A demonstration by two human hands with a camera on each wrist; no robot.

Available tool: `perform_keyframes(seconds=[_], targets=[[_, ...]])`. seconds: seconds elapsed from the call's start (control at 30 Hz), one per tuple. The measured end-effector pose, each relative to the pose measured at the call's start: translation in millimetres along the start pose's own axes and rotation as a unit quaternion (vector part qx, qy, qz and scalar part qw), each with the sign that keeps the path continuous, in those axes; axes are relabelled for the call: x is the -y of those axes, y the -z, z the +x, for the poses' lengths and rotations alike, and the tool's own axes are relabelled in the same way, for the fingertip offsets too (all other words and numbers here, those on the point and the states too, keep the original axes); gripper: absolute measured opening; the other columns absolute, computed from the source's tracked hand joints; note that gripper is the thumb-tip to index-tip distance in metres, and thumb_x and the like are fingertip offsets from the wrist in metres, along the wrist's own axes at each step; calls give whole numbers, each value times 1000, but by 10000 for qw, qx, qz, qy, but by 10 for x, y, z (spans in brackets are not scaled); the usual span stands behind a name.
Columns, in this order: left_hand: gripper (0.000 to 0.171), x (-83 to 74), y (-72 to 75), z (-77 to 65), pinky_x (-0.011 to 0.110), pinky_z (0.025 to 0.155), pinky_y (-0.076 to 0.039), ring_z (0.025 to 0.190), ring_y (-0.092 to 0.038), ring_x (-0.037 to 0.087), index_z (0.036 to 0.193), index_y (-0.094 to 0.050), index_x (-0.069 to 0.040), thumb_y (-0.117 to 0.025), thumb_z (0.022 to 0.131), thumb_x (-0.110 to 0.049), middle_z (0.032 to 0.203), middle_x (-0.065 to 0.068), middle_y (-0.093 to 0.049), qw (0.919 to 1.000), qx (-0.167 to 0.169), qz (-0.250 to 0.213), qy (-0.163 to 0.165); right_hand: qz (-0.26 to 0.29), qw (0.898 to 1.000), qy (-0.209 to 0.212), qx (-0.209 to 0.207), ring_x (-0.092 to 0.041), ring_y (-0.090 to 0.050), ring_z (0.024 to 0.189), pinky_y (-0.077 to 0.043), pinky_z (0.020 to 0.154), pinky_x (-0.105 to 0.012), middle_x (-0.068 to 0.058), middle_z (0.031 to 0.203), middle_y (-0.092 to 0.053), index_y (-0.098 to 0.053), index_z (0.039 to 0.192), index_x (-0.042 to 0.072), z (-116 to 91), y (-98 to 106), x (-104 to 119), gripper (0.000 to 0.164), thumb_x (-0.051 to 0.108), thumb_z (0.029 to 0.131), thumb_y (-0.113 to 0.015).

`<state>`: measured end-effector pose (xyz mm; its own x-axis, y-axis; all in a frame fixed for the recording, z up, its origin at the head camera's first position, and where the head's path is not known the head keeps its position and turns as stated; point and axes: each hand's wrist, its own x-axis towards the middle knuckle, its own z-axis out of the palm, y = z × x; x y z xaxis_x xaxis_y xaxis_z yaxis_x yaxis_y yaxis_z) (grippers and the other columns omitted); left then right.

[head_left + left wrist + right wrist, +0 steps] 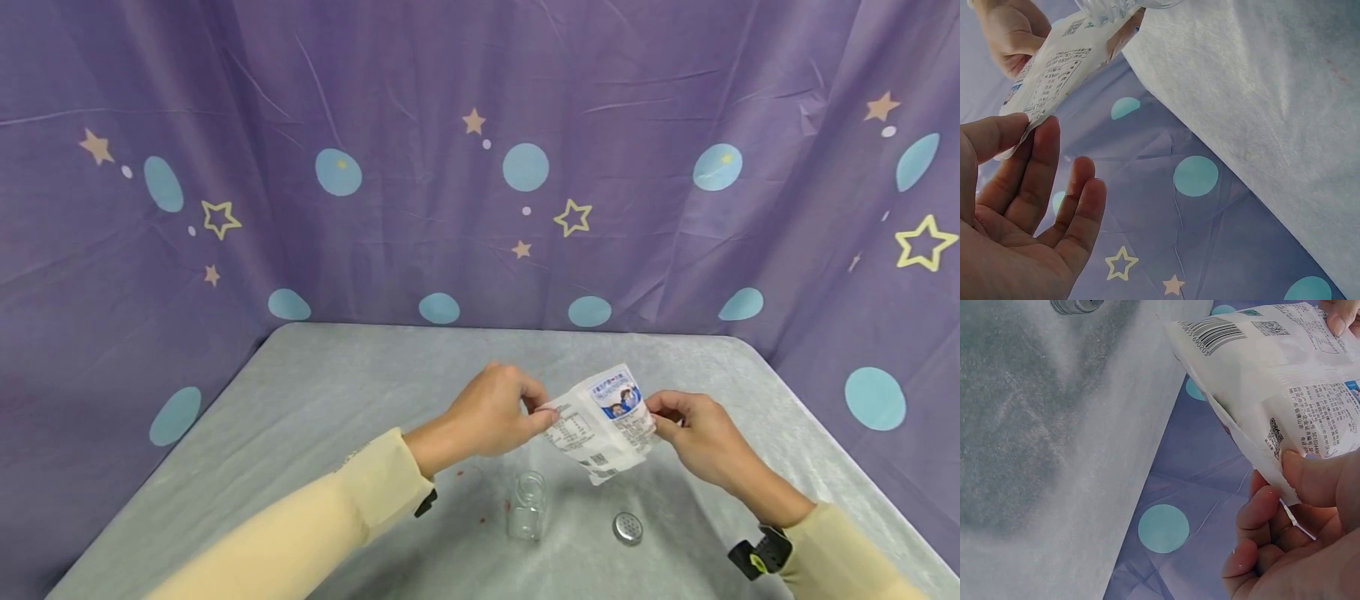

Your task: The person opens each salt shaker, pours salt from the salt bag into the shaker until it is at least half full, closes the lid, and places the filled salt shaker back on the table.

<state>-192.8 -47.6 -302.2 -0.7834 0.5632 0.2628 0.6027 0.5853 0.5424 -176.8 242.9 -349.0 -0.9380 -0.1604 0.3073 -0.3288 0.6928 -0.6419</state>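
Note:
A white printed packet [585, 429] with a blue picture panel is held over the table by both hands. My left hand [491, 412] pinches its left edge between thumb and fingers. At the opposite edge, my right hand [708, 442] grips a corner; a thin strip shows by its fingers in the right wrist view. The packet's printed side, with barcode [1216, 334], faces that camera. Below the packet, a clear glass jar [527, 512] without a lid is on the table. To its right lies a round metal shaker lid [627, 528] with small holes.
A grey cloth covers the table [360, 383], with several small red specks [482, 521] left of the jar. Purple curtains [420, 100] with stars and blue dots hang behind the table and at both sides.

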Motion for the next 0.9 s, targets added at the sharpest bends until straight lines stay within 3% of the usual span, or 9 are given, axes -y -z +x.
perform_keyframes(seconds=[0.17,0.9], targets=[[24,4,-1,-25,23,52,-34,53,-41,5,69,-74,-19,-77,93,-20,60,-17,-60,9999,-7,30,-129,-87,10000,-5,17,-7,-51,65,-42,56,-27,3,82,-68,-74,94,10,-16,23,25,10,1,94,-69],[23,-56,14,-148,22,58,-40,60,-48,3,67,-74,-23,-83,88,-24,58,-22,-58,9995,210,172,-137,-293,9991,234,209,-6,-48,60,-41,53,-27,8,75,-63,-74,91,16,-103,116,130,11,5,94,-72]])
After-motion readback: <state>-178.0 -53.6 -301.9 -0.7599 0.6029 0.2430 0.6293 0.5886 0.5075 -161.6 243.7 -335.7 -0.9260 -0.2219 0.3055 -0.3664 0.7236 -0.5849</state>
